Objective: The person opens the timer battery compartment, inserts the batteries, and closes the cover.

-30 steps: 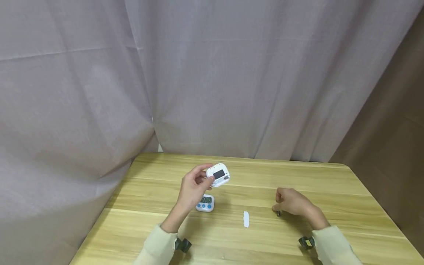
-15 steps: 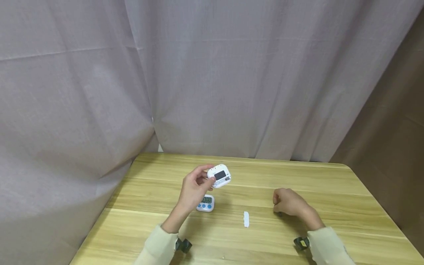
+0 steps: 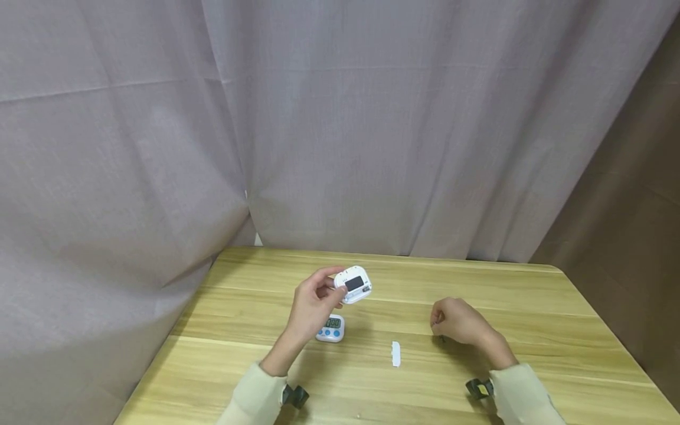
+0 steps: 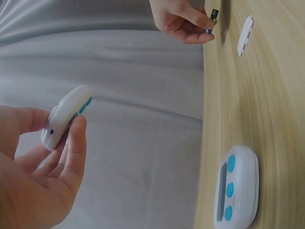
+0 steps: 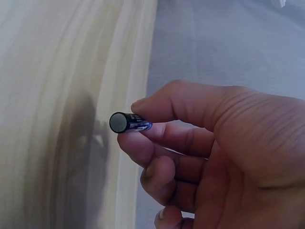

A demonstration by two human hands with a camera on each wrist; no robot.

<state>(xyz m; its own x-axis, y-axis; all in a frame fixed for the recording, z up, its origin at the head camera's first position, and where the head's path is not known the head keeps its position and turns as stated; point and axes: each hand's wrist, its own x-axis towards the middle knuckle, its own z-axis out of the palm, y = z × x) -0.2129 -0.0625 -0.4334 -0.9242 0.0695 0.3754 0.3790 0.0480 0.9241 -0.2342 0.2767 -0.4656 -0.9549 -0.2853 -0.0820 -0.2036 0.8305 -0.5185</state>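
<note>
My left hand (image 3: 310, 304) holds a white digital timer (image 3: 354, 284) above the table, thumb on its back and fingers behind. Its back faces me, with a dark rectangle and an uncovered battery slot; a small dark piece shows at the slot's right end. Blue buttons on its front show in the left wrist view. Thumb and forefinger of my right hand (image 3: 461, 321) pinch a small dark cylindrical battery (image 5: 128, 122), its flat grey end toward the right wrist camera. In the head view the fingers mostly hide this battery.
A second white timer (image 3: 330, 334) with blue buttons lies face up below the left hand. Between the hands lies a white battery cover (image 3: 395, 354) with a notched edge. A grey curtain (image 3: 340, 147) hangs behind the wooden table (image 3: 425, 389).
My right hand has picked the battery up from the tabletop and moved slightly left with it. The left hand keeps its grip on the timer, almost still.
</note>
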